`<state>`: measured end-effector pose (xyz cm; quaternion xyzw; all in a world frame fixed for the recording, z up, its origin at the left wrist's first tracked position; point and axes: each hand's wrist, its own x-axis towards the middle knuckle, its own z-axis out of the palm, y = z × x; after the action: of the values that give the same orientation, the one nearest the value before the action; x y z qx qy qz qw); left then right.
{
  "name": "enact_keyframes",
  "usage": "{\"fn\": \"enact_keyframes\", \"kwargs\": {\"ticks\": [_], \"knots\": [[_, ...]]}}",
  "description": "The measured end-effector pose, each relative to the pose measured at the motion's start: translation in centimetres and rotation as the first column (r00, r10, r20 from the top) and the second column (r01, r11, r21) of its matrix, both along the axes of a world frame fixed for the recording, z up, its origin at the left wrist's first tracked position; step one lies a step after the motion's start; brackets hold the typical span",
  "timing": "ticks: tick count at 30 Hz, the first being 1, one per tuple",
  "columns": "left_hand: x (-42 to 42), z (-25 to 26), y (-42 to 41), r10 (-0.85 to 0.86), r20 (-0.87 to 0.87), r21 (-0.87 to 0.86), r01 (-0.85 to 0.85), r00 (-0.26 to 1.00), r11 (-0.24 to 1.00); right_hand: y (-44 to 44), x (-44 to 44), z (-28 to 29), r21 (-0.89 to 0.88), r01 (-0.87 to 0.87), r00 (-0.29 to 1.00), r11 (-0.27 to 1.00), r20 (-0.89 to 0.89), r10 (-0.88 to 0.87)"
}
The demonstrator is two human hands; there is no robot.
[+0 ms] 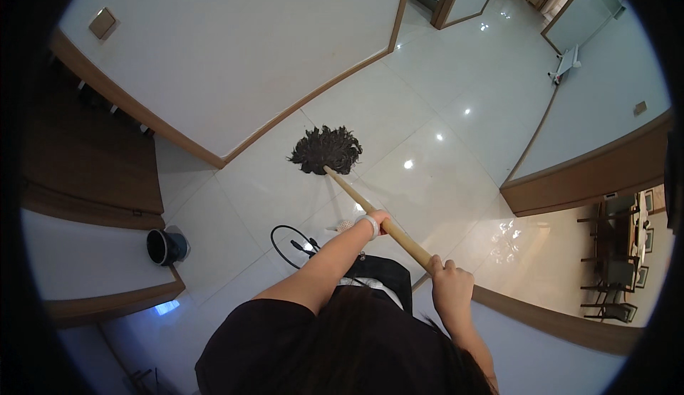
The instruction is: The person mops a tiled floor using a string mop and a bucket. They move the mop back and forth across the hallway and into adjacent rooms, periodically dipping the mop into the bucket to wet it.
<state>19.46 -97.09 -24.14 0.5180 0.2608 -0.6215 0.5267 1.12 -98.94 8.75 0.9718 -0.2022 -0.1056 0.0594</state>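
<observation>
A mop with a dark, shaggy head [327, 149] rests on the glossy tiled floor, near the wooden baseboard. Its long wooden handle [403, 240] slants down and right towards me. My left hand [380, 220], with a pale band at the wrist, grips the handle about midway along the visible part. Farther up, at the handle's top end, my right hand [451, 283] is closed around the wood. A black cable loop [273, 237] shows beside my left forearm, above my black clothing.
A dark bucket [168, 246] stands by the door frame at left. A brown door [91, 165] is at far left. Chairs [622, 275] and a table are beyond the doorway at right. A white object [567, 65] leans by the right wall. The corridor floor [454, 80] stretches ahead.
</observation>
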Motion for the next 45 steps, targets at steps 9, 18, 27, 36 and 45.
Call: {"fn": "enact_keyframes", "kwargs": {"ticks": [9, 18, 27, 36, 45], "knots": [[8.1, -4.4, 0.0, 0.074, 0.117, 0.001, -0.074, 0.99, 0.997, -1.2, 8.8, -8.5, 0.172, -0.04, 0.996, 0.984, 0.082, 0.026], [9.9, -0.6, -1.6, 0.253, 0.099, 0.013, -0.256, 0.962, 0.967, -3.8, 16.3, -17.4, 0.295, -0.122, 0.989, 0.948, 0.121, 0.089], [5.6, 2.2, 1.0, -0.069, 0.299, 0.307, -0.028, 0.952, 0.951, -1.2, 8.4, -13.0, 0.153, -0.25, 0.967, 0.956, 0.087, 0.239], [0.6, -4.7, 2.5, -0.075, 0.188, 0.168, 0.043, 0.979, 0.985, 0.7, 0.2, -0.4, 0.016, -0.311, 0.949, 0.95, -0.047, 0.311], [2.9, -0.4, 3.2, 0.123, 0.074, 0.075, -0.128, 0.99, 0.989, 0.8, 3.1, -0.3, -0.12, -0.303, 0.95, 0.945, 0.042, 0.31]]}}
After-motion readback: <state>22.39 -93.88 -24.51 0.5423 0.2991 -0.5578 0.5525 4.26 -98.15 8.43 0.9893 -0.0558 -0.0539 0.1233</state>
